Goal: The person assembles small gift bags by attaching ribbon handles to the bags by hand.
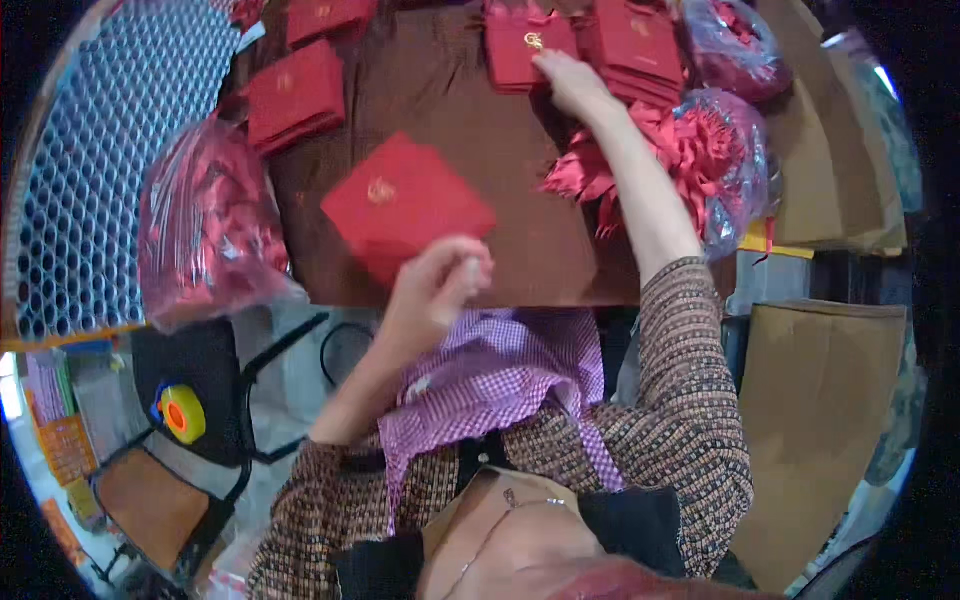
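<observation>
On the brown tabletop [440, 95], a flat red packet [400, 190] with a gold emblem lies at an angle in front of me. My left hand [435, 290] is over its near corner, blurred, fingers curled and tips together; what they pinch, if anything, I cannot make out. Farther off to the right, my right hand [575, 85] reaches out with its fingers close together on the lower right part of another red packet [515, 65]. Its thumb is hidden. Beneath my right forearm, a tangle of red ribbon strips [675, 150] spills from a clear plastic bag [740, 205].
Stacks of red packets stand at the far left [295, 95] and far right [640, 50]. Another clear bag of red material [740, 50] is beyond the ribbons. A filled plastic bag [210, 230] and a honeycomb-patterned sheet [110, 170] are at left; a chair [195, 400] holds yellow tape [182, 413].
</observation>
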The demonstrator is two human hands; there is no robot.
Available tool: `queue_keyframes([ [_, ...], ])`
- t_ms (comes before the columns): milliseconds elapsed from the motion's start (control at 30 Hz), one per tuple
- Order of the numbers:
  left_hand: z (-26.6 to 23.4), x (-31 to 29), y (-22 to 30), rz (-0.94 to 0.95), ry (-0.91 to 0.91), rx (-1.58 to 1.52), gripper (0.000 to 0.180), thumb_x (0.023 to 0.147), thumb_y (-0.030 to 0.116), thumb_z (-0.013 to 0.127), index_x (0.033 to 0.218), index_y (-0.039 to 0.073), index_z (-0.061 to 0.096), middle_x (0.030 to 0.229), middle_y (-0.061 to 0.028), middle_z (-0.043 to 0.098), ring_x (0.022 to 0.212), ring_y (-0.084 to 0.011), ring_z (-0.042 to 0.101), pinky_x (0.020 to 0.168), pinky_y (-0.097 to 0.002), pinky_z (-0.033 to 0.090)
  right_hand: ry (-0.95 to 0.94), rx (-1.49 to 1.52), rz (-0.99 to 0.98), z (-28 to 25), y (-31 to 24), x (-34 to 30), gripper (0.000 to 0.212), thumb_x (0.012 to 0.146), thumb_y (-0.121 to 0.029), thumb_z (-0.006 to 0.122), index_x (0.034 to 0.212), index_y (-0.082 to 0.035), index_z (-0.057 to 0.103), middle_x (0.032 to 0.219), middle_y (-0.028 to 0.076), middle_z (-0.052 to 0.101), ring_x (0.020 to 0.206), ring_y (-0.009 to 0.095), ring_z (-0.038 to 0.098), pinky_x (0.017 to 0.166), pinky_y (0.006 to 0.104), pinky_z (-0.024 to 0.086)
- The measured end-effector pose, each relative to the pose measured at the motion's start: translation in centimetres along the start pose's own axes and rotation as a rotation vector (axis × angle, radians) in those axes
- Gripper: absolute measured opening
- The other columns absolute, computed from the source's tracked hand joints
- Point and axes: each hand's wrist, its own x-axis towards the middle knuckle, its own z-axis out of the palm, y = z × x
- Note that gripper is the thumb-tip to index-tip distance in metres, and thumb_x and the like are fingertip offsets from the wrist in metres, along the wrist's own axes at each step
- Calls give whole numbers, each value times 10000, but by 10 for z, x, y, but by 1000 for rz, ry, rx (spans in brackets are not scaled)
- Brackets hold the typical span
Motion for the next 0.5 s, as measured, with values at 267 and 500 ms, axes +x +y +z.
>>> queue_keyframes([
  [267, -67, 32, 27, 331, 557, 825, 201, 825, 97, 596, 984, -26, 591, 848, -135, 622, 745, -218, 614, 672, -307, 485, 468, 120, -171, -31, -7, -32, 389, 736, -26, 588, 1122, -26, 537, 1136, 187, 530, 1077, 352, 515, 898, 400, 434],
  [500, -107, 68, -20, 186, 394, 1401, 407, 824, 376, 608, 1003, 10, 607, 1001, -180, 620, 936, -381, 577, 808, -490, 447, 310, 422, -116, -38, -11, -103, 292, 789, -49, 605, 1078, -9, 589, 1116, 165, 601, 1059, 307, 570, 899, 345, 452],
])
